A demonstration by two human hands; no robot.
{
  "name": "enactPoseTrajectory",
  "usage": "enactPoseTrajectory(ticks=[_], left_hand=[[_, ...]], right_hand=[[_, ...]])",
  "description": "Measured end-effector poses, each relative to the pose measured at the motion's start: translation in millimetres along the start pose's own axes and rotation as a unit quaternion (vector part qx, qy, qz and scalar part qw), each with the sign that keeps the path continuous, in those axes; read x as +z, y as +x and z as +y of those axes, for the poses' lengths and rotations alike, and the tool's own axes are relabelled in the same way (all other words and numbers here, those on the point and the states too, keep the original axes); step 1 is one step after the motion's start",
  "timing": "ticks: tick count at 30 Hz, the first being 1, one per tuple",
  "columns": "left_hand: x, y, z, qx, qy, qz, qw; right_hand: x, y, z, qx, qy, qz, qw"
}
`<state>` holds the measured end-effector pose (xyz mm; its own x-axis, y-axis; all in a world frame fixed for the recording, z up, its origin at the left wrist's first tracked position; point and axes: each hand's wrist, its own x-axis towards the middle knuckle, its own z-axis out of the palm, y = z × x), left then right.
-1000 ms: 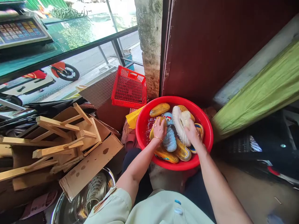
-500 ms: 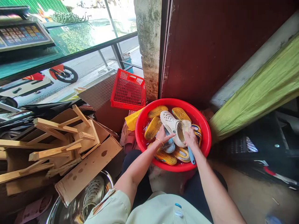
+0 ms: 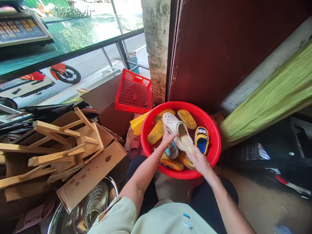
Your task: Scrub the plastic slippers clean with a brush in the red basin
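On my feed, the brush (image 3: 187, 143) has shifted from the white clog (image 3: 171, 121)'s side to its heel end, probably scrubbing there. The clog sits between both hands: left hand (image 3: 169, 137) curled round its side, right hand (image 3: 200, 162) closed on the brush.

Left arm (image 3: 140, 183) and right arm (image 3: 220, 191) reach forward, slanting inward; the left grip (image 3: 169, 136) is curled closed, the right grip (image 3: 200, 161), lower, clenched too.
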<state>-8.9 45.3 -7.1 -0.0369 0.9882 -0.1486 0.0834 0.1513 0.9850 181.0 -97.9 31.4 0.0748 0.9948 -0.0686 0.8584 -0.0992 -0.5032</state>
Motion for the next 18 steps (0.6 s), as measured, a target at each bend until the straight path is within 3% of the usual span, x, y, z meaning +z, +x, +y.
enactPoseTrajectory(ticks=[3,8,11,14,18], left_hand=[[-7.2,4.1,4.1,-0.017,-0.018,-0.023,0.999],[-14.0,2.1,7.1,-0.015,-0.051,-0.101,0.993],[-12.5,3.0,3.2,-0.010,-0.072,-0.108,0.992],[-9.0,5.1,-2.6,-0.020,-0.069,-0.074,0.995],[-3.0,4.8,-5.4,-0.027,-0.004,-0.011,1.000]], right_hand=[[0.0,7.0,-22.1,-0.027,-0.048,-0.009,0.998],[-3.5,81.0,-82.7,0.031,-0.170,-0.084,0.981],[-6.6,105.4,-97.1,0.030,-0.171,-0.091,0.981],[-8.8,89.0,-87.8,0.002,-0.174,-0.115,0.978],[-14.4,35.2,-53.8,-0.022,-0.214,-0.134,0.967]])
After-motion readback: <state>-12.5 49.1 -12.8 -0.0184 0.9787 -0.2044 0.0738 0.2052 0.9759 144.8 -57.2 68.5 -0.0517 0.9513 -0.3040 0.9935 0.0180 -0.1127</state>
